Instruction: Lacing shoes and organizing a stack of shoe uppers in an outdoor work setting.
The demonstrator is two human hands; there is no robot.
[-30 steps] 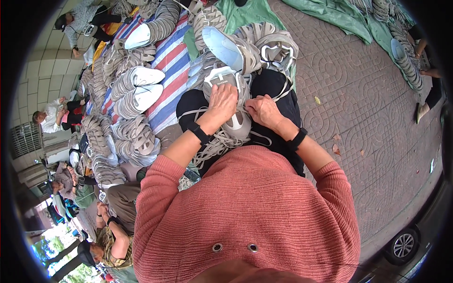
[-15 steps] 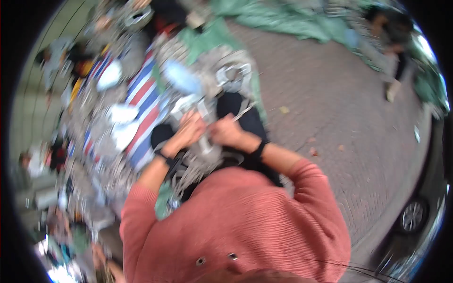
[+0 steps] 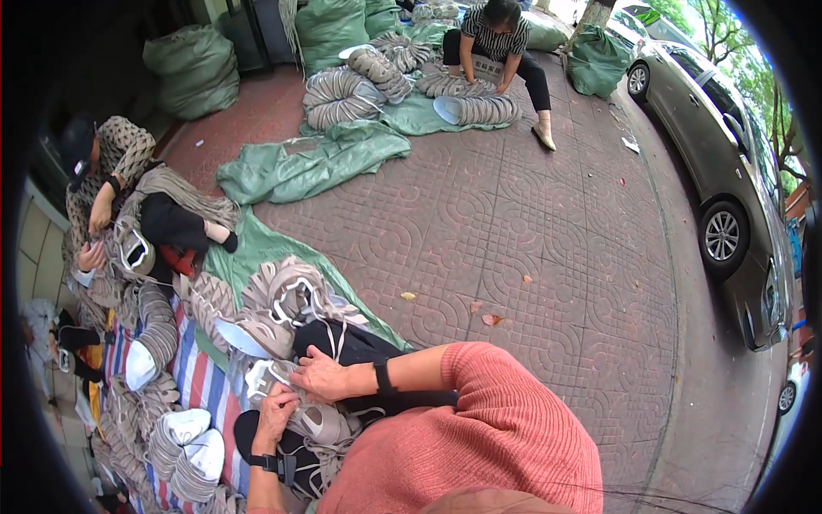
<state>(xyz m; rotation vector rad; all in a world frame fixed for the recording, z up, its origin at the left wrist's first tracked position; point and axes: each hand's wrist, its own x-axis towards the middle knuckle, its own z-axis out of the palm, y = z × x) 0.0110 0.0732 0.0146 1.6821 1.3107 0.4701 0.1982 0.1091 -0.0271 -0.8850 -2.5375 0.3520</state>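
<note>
1. Location: the grey-and-white shoe upper [image 3: 304, 411] lies on the person's lap, over the black trousers [image 3: 360, 347], beside stacked uppers [image 3: 282, 300] on the striped mat [image 3: 201, 385].
2. Left hand [image 3: 276, 413]: fingers curled, pinching the upper's near edge.
3. Right hand [image 3: 321, 374]: laid partly closed over the upper's top, pressing it down.
4. Judgement: good work here needs the upper kept steady and taut, with the loose white cord [image 3: 338, 330] clear of the fingers.

You get soft, even daylight with faint shadows. The picture is sharp at its middle, without motion blur. The patterned brick pavement [image 3: 548, 223] bends toward the black fisheye rim. The silver car's curved metal body [image 3: 728, 128] shows mild glare.
</note>
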